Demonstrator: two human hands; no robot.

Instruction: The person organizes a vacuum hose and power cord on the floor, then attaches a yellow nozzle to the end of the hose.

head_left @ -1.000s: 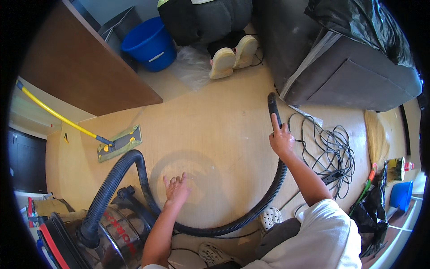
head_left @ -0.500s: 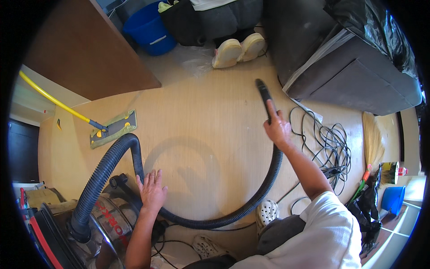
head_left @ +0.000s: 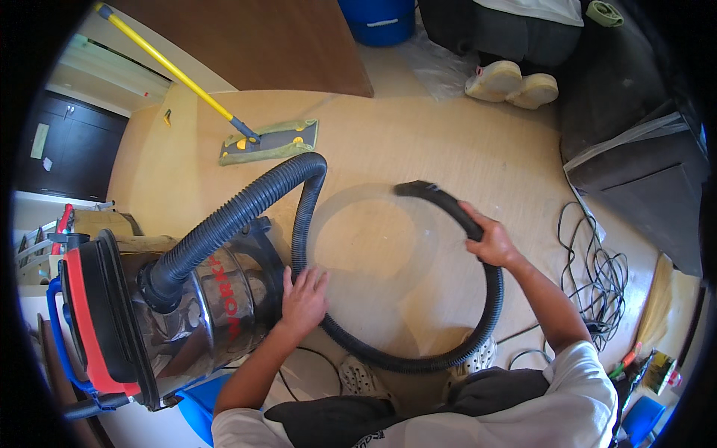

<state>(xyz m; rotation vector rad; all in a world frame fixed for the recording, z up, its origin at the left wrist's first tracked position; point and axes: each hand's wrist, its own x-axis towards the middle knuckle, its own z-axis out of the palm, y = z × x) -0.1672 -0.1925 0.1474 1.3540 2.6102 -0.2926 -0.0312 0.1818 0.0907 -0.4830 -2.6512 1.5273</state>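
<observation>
My right hand (head_left: 493,240) is wrapped round the black vacuum cleaner handle (head_left: 459,211); its narrow dark tip points left, just above the wood-look floor. My left hand (head_left: 305,302) has its fingers stretched out, palm down, over the lower part of the ribbed black hose (head_left: 246,209). Whether it presses on the hose, I cannot tell. From the hose's port on the shiny steel vacuum cleaner (head_left: 187,336), the hose arches up, drops by my left hand and curves past my feet to the handle. The vacuum has a black and red top.
A flat mop (head_left: 280,140) with a yellow pole lies beyond the hose. Tangled black cable (head_left: 597,287) and a straw broom (head_left: 653,302) are at the right. Another person kneels at the back, shoe soles (head_left: 511,84) showing, between a blue bucket (head_left: 377,22) and grey furniture (head_left: 635,198).
My view has swung left, bringing more of the vacuum cleaner into sight. My right hand has drawn the handle nearer and turned its tip leftward. The left hand stays by the hose.
</observation>
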